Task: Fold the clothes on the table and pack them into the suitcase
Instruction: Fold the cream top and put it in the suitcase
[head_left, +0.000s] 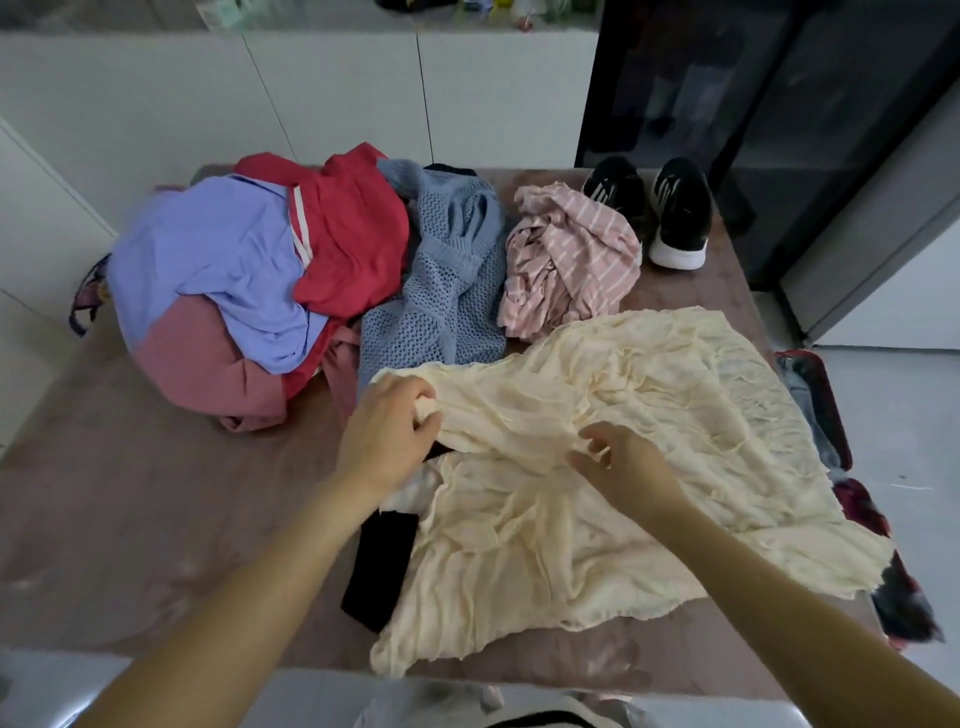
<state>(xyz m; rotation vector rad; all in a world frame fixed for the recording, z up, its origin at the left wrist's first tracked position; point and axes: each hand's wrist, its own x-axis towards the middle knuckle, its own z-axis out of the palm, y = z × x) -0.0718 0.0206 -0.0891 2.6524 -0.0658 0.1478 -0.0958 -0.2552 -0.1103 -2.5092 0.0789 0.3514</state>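
Left grip (387, 434), right grip (618, 460); both curled

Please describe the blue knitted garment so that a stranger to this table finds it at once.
On the brownish table, look at the clothes along the far side. Between the red garment and the pink striped garment lies the blue knitted garment. Only it has an open mesh of small holes.

Single head-worn wide-angle view, forward and down (close in) over the table (130, 493)
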